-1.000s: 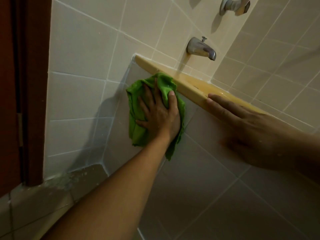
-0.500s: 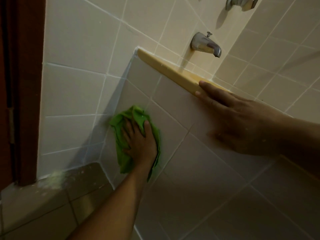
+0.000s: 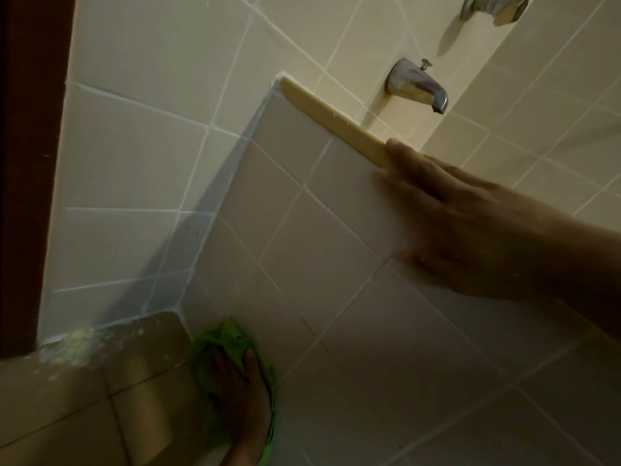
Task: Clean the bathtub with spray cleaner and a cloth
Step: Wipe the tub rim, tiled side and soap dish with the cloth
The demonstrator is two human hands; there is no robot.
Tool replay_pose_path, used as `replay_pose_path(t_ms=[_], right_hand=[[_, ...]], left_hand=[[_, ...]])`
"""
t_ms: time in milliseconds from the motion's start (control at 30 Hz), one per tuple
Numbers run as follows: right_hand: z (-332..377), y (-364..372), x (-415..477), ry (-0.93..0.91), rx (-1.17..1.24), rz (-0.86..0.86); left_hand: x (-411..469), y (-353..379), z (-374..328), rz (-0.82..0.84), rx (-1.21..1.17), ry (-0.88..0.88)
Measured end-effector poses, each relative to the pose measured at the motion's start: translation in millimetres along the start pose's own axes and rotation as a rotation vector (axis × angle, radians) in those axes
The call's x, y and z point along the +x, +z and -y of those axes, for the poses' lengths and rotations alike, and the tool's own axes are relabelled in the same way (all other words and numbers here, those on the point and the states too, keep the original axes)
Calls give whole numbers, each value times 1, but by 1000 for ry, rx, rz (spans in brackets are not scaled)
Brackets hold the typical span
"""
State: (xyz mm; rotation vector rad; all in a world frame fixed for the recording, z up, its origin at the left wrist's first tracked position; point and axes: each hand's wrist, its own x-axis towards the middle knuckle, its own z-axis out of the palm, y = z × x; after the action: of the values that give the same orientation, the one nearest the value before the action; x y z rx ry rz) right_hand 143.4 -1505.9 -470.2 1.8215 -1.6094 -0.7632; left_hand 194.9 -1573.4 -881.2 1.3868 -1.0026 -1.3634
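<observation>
The bathtub's tiled outer wall [image 3: 336,250] fills the middle of the view, topped by a yellow rim [image 3: 336,124]. My left hand [image 3: 240,395] presses a green cloth [image 3: 225,338] flat against the bottom of that wall, close to the floor, with fingers spread and straight. My right hand [image 3: 470,227] rests on the rim and upper wall, fingers extended, holding nothing. No spray cleaner is in view.
A chrome spout [image 3: 416,85] and a faucet handle [image 3: 490,6] stick out of the tiled back wall. A dark door frame [image 3: 30,163] runs down the left edge. Pale residue [image 3: 77,344] lies on the brown floor tiles at the corner.
My left hand has wiped the green cloth down the tub's outer wall, from just under the rim to the floor edge. My right hand stays on the rim.
</observation>
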Motion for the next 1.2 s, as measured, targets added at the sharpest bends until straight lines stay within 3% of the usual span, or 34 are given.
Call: replay_pose_path(t_ms=[133,400,667,900,1100,1200], right_hand=[[-1,-1,10,-25,34,-25],[-1,-1,20,-7,109,-22],[-3,-1,20,36,262,-3],[-6,-14,23,100,517,26],[-3,-14,25,99,518,14],[-4,-14,24,99,524,25]], left_hand=[[-17,3,-10,62,-1,-33],[-69,8,-61,136,1,309],[-48,8,-154,139,99,590],[-23,6,-194,148,114,638],[-6,9,-248,149,142,736],[16,9,-277,137,117,699]])
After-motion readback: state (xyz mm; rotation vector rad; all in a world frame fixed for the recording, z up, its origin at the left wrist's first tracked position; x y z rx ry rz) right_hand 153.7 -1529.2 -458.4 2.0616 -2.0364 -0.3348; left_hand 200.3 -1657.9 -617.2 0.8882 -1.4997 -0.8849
